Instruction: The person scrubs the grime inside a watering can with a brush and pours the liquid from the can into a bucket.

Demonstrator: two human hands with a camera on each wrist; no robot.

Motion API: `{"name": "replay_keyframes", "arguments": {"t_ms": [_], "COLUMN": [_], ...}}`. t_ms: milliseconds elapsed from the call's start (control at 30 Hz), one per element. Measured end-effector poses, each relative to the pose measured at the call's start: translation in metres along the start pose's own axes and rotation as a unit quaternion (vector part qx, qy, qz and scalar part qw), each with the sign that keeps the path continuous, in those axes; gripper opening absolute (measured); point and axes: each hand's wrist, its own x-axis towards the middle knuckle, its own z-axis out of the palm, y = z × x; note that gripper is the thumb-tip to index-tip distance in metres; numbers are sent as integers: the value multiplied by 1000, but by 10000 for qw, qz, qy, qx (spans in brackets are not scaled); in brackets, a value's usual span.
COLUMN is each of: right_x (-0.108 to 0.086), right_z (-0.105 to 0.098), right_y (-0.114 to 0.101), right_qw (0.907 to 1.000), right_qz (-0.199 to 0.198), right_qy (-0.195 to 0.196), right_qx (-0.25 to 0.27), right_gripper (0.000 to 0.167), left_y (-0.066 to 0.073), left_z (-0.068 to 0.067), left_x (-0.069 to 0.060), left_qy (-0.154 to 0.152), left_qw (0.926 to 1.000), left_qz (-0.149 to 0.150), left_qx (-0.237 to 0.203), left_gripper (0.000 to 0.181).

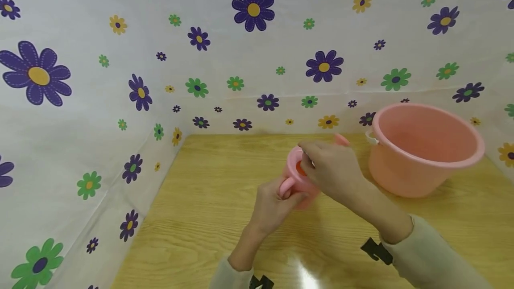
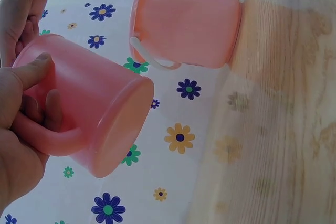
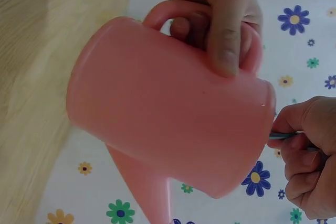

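A pink watering can (image 1: pixel 307 192) is held above the table, its spout (image 3: pixel 144 187) pointing away from the handle. My left hand (image 1: pixel 269 208) grips the can's handle (image 2: pixel 50 139), the thumb laid along the wall of the can. At the mouth of the can, my right hand (image 1: pixel 331 166) pinches a thin blue-grey rod (image 3: pixel 283 136) with curled fingers. The rod reaches into the opening; its far end is hidden by the can. Something orange (image 1: pixel 300 168) shows inside the mouth, beside the right fingers; whether it belongs to the rod I cannot tell.
A large pink bucket (image 1: pixel 407 175) with a white handle fitting (image 1: pixel 371 137) stands to the right on the wooden table (image 1: pixel 201 200). White sheeting with printed flowers (image 1: pixel 225 57) rises behind the table and along its left side.
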Motion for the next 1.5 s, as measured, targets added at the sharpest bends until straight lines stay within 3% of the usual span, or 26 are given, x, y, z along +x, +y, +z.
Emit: {"name": "replay_keyframes", "arguments": {"t_ms": [233, 400, 533, 600, 733, 800, 933, 1133, 1267, 1500], "right_x": [8, 6, 11, 13, 11, 11, 11, 6, 7, 7], "right_z": [0, 8, 3, 3, 7, 7, 1, 3, 2, 8], "right_y": [-4, -4, -7, -8, -11, -12, -16, -16, -16, -13], "right_qw": [9996, 9987, 9984, 9976, 9914, 9903, 9916, 9902, 9921, 9943], "right_qz": [-2, -40, -135, -199, -193, -201, -393, -361, -341, -84], "right_qy": [106, -234, -75, -244, -936, -944, -657, -742, -573, -739], "right_qx": [-262, -447, -549, -623, -898, -1004, -1042, -1127, -1061, -769], "right_gripper": [20, 18, 20, 20, 21, 22, 29, 26, 26, 19], "left_y": [1, 2, 10, 18, 30, 30, 22, 0, -3, -5], "left_z": [-2, -1, -2, -4, -8, -8, -6, 0, 1, 2], "left_x": [3, 4, 5, 7, 8, 8, 6, 1, 1, 1], "left_qy": [251, 337, 401, 449, 493, 443, 415, 435, 408, 484], "left_qw": [9996, 9987, 9984, 9980, 9976, 9977, 9974, 9972, 9977, 9979], "left_qz": [-133, -389, -410, -439, -485, -512, -582, -601, -542, -425], "left_qx": [28, -48, 17, 28, -65, -99, 3, 23, -27, -74], "left_gripper": [22, 20, 23, 23, 18, 17, 19, 22, 23, 38]}}
